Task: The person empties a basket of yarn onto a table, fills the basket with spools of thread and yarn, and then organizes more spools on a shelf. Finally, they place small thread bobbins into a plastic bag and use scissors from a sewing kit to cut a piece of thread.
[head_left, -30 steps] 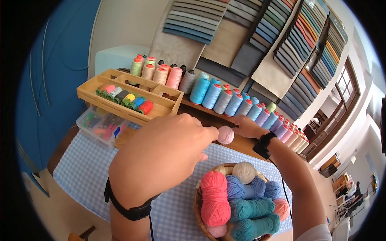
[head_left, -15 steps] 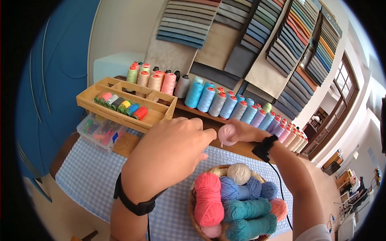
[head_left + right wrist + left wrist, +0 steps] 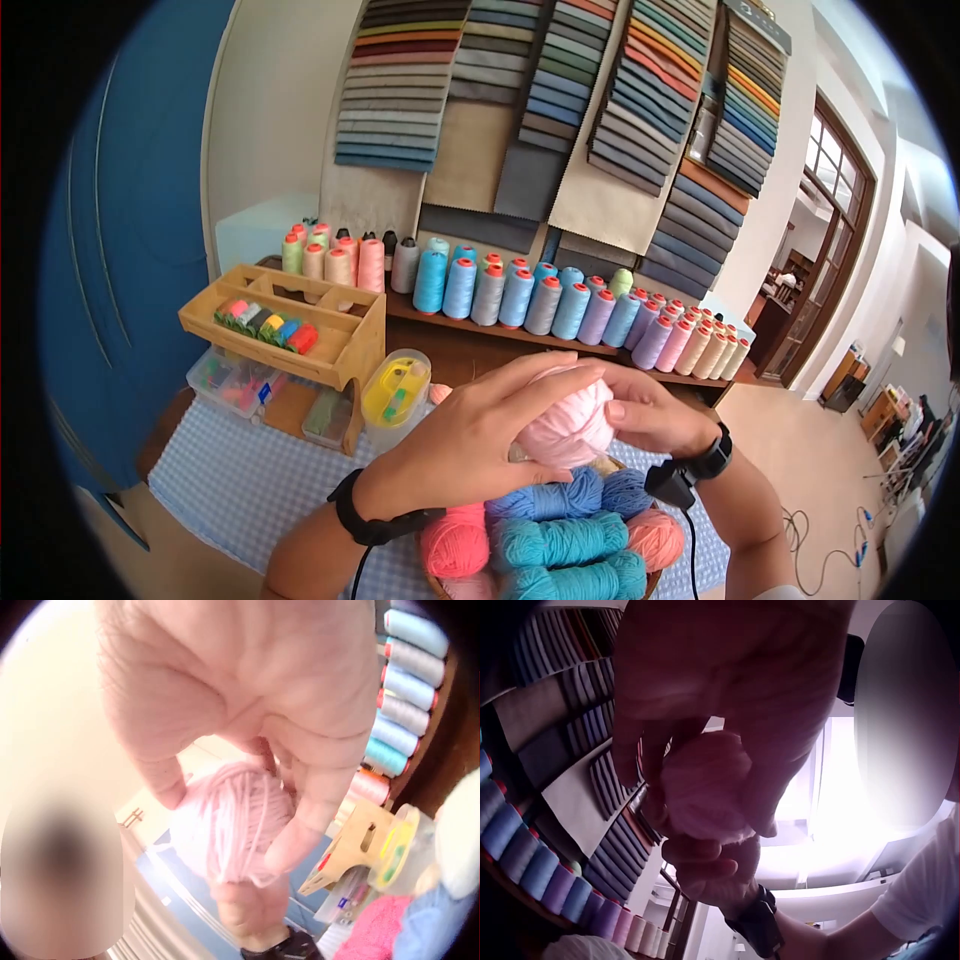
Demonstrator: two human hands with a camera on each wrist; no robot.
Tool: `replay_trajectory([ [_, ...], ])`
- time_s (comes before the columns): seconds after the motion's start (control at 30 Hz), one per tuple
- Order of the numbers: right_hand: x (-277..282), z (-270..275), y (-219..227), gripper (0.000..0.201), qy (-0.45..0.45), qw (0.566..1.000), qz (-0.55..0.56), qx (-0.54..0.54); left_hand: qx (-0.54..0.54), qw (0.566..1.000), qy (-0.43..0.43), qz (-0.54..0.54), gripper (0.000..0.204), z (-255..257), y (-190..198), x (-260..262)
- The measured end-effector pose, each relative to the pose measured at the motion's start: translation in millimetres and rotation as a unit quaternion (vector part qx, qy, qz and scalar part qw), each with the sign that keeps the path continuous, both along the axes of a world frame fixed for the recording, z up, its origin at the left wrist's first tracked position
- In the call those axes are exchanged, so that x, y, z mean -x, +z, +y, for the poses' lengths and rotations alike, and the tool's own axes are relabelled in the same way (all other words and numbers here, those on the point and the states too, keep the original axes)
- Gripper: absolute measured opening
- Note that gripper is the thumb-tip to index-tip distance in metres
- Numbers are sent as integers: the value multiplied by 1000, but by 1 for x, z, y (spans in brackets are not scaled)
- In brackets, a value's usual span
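Both hands hold a light pink ball of yarn (image 3: 575, 425) above the basket. My left hand (image 3: 470, 430) curls round it from the left, fingers over the top and thumb beneath. From the right, my right hand (image 3: 662, 408) grips it with the thumb on its near face. In the right wrist view the ball's wound strands (image 3: 232, 821) lie between thumb and fingers. Just below are teal skeins (image 3: 565, 540), a blue skein (image 3: 545, 500), a hot pink skein (image 3: 455, 540) and a peach ball (image 3: 656, 540); the hands hide part of the basket.
A wooden organizer (image 3: 350, 380) with small colored spools stands at left, beside a yellow-topped clear container (image 3: 398, 385) and a clear plastic box (image 3: 230, 380). Thread cones (image 3: 460, 290) line a shelf behind. Fabric swatches (image 3: 640, 120) hang on the wall. A checkered cloth (image 3: 250, 490) covers the table.
The right hand took the light pink ball near the shelf, then brought it closer over the basket. The left hand now holds it too. The head view has shifted, revealing the yellow-topped container.
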State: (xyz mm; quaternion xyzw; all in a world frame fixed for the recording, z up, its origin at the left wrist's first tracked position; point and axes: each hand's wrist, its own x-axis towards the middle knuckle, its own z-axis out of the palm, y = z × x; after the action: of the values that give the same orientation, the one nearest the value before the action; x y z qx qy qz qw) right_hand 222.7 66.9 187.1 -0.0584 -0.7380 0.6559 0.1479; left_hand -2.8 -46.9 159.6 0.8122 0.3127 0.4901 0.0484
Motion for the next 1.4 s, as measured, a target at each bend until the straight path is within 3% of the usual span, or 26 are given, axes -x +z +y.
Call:
replay_trajectory([
  [0.1,-12,-18,9,53,-46,997,-7,-63,16,1000,5,-4,76,-5,3,-7],
  [0.17,-28,-22,11,50,-172,951,28,-254,11,997,70,-7,74,-7,1,-10],
  [0.23,-49,-29,12,37,-218,922,70,-313,-2,996,86,-5,72,-7,0,-15],
  [0.3,-70,-39,19,30,-234,866,29,-440,4,995,101,16,70,-11,2,-19],
  [0.67,-86,-57,-3,33,-224,819,16,-528,14,982,143,125,65,-24,2,-36],
  [0.73,-81,-55,-11,33,-209,791,38,-574,17,979,149,142,68,-27,0,-39],
  [0.87,-78,-59,-15,32,-182,791,15,-584,30,971,185,147,71,-35,3,-51],
  [1.07,-79,-62,-15,27,-169,779,-6,-604,37,966,151,206,71,-37,2,-50],
  [1.4,-81,-59,-18,10,-153,778,37,-608,31,967,155,198,70,-39,2,-52],
])
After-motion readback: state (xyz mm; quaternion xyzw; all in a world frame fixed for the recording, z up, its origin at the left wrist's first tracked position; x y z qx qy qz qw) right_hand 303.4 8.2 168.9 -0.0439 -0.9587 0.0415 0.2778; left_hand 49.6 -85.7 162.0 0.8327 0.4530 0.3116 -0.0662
